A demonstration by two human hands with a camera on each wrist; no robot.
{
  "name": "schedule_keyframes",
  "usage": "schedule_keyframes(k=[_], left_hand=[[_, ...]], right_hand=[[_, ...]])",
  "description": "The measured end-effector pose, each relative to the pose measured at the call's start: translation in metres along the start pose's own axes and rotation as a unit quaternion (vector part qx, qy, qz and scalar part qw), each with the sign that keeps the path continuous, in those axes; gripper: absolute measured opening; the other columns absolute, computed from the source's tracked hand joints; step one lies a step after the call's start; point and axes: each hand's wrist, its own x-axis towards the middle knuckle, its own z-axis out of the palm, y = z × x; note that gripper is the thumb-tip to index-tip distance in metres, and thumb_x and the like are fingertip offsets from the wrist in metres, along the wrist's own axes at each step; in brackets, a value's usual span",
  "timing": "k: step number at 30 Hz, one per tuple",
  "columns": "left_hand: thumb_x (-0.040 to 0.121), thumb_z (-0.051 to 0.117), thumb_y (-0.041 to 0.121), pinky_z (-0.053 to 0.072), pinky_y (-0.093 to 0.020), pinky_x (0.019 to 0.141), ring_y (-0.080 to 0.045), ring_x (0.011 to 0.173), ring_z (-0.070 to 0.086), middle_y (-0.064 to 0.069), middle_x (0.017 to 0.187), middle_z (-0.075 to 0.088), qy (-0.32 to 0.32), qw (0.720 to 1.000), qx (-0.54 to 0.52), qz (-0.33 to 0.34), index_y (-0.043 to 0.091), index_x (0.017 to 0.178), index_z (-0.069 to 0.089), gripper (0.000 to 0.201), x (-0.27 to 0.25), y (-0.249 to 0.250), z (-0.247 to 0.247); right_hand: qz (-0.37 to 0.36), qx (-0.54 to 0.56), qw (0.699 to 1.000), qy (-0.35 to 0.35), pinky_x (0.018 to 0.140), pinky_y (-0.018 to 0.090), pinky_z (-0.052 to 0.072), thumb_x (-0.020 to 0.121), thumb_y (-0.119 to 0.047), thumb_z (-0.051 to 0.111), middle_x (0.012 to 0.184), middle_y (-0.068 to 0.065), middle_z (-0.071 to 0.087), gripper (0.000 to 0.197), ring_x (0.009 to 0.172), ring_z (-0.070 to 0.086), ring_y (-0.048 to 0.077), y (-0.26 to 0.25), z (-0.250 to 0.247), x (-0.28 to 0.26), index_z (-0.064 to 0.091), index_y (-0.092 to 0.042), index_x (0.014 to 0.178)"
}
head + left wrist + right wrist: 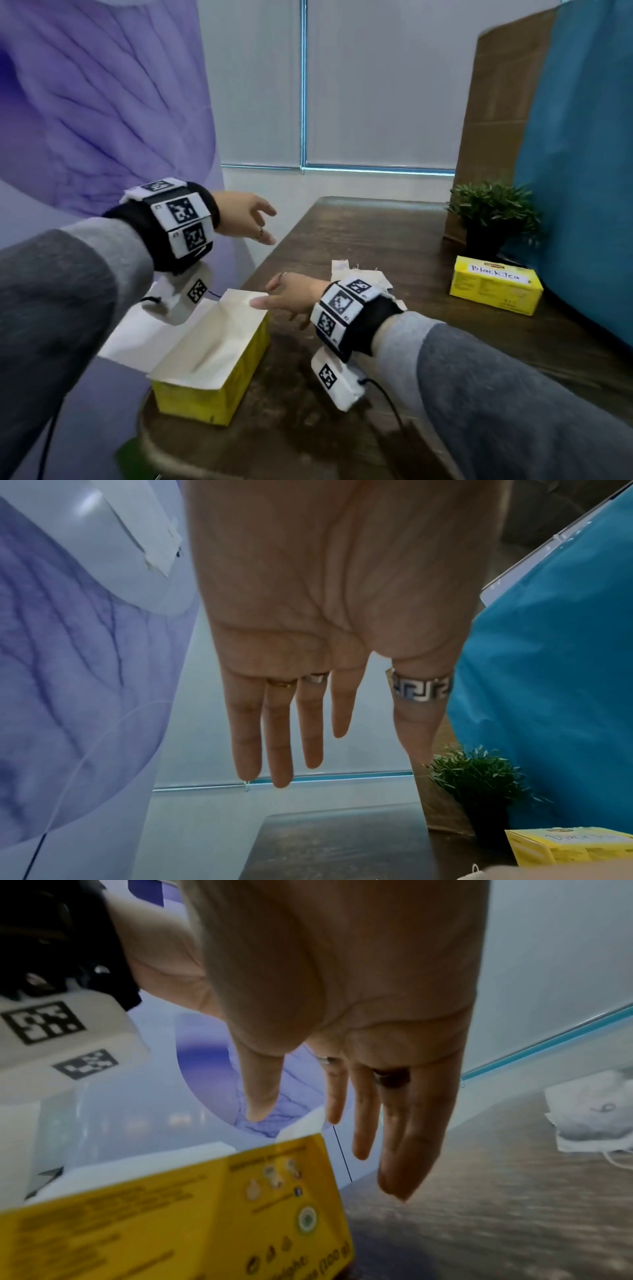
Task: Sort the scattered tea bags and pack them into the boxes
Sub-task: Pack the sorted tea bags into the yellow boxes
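An open yellow tea box (212, 363) stands at the table's near left corner, and only its white inside shows. My right hand (263, 295) hovers at its far end with straight fingers, holding nothing. The right wrist view shows those fingers (363, 1123) just past the box's corner (205, 1204). A pile of white tea bags (363, 274) lies behind my right wrist, also visible as tea bags (589, 1118) at the right edge. My left hand (265, 224) is raised above the table's left edge, empty, with its fingers (277, 737) spread straight. A closed yellow box labelled Black Tea (496, 289) sits far right.
A small potted plant (493, 212) stands behind the Black Tea box, against a brown board and blue cloth. The dark wooden table (394, 236) ends close to my left hand. A purple and white sheet hangs at the left. Cables trail from both wrist cameras.
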Motion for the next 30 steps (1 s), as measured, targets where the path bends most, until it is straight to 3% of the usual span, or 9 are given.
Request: schedule_keyframes(k=[4,6,9,12,16,20,24,27,30], left_hand=[[0.084,0.064,0.039,0.035,-0.026,0.100,-0.018,0.117,0.053,0.002,0.134,0.054,-0.028,1.000,-0.013,-0.002,0.023,0.140,0.040,0.063,0.000,-0.014,0.012],[0.084,0.064,0.039,0.035,-0.026,0.099,-0.018,0.116,0.054,0.001,0.133,0.055,-0.030,0.999,-0.024,0.007,0.023,0.139,0.041,0.062,-0.001,-0.016,0.014],[0.084,0.065,0.035,0.037,-0.024,0.094,-0.016,0.103,0.055,0.000,0.130,0.057,-0.001,0.998,-0.057,0.022,0.024,0.136,0.045,0.057,0.000,-0.018,0.012],[0.083,0.067,0.033,0.037,-0.023,0.090,-0.016,0.098,0.053,-0.003,0.132,0.054,0.056,0.991,-0.115,0.036,0.025,0.135,0.044,0.058,-0.001,-0.019,0.012],[0.085,0.060,0.042,0.035,-0.034,0.101,-0.022,0.126,0.043,-0.005,0.145,0.038,0.152,0.961,-0.232,0.004,0.025,0.143,0.030,0.068,-0.008,-0.007,0.030],[0.076,0.059,0.055,0.052,-0.050,0.083,-0.030,0.119,0.045,-0.003,0.148,0.032,-0.004,0.858,-0.509,-0.061,0.032,0.145,0.021,0.082,-0.008,0.027,0.074],[0.071,0.071,0.049,0.051,-0.051,0.079,-0.031,0.107,0.055,-0.003,0.132,0.050,-0.162,0.735,-0.658,0.001,0.034,0.136,0.033,0.077,0.003,0.071,0.110],[0.084,0.063,0.026,0.051,-0.027,0.057,-0.018,0.071,0.064,-0.005,0.102,0.067,-0.151,0.754,-0.632,0.103,0.019,0.130,0.047,0.049,0.016,0.099,0.122],[0.090,0.056,0.012,0.049,-0.028,0.056,-0.025,0.076,0.064,-0.008,0.104,0.067,-0.139,0.760,-0.627,0.099,0.018,0.130,0.049,0.041,0.025,0.117,0.124]], right_hand=[[0.011,0.003,1.000,0.009,0.060,0.027,0.041,0.088,-0.027,0.063,0.090,0.009,0.059,0.018,0.091,0.056,0.026,-0.001,0.012,0.020,0.052,-0.013,0.083],[0.002,-0.012,1.000,0.026,0.070,0.031,0.044,0.091,-0.019,0.057,0.101,0.013,0.060,0.014,0.093,0.055,0.027,0.004,0.010,0.018,0.056,-0.009,0.101],[-0.020,0.032,0.997,0.063,0.088,0.048,0.051,0.093,-0.012,0.047,0.077,0.004,0.048,0.014,0.089,0.059,0.032,0.019,-0.009,0.002,0.049,-0.003,0.104],[-0.001,0.098,0.987,0.128,0.068,0.056,0.056,0.094,-0.012,0.043,0.075,0.003,0.035,0.008,0.068,0.055,0.023,0.047,-0.039,-0.023,0.038,-0.010,0.089],[0.023,0.123,0.961,0.246,0.051,0.046,0.057,0.093,-0.013,0.045,0.076,0.004,0.036,0.016,0.067,0.053,0.022,0.089,-0.075,-0.066,0.034,-0.014,0.081],[0.043,0.145,0.925,0.348,0.044,0.043,0.056,0.092,-0.010,0.044,0.076,0.007,0.033,0.017,0.074,0.051,0.026,0.121,-0.096,-0.101,0.033,-0.012,0.079],[0.046,0.113,0.925,0.361,0.040,0.033,0.052,0.092,-0.012,0.043,0.074,0.006,0.031,0.020,0.067,0.047,0.024,0.141,-0.100,-0.119,0.030,-0.014,0.077],[0.060,0.084,0.927,0.360,0.051,0.031,0.040,0.092,-0.016,0.047,0.068,0.002,0.039,0.018,0.060,0.044,0.018,0.161,-0.106,-0.127,0.035,-0.015,0.079],[0.068,0.261,0.908,0.321,0.070,0.042,0.049,0.093,-0.025,0.053,0.095,0.007,0.062,0.019,0.080,0.061,0.024,0.183,-0.119,-0.135,0.047,-0.016,0.109]])
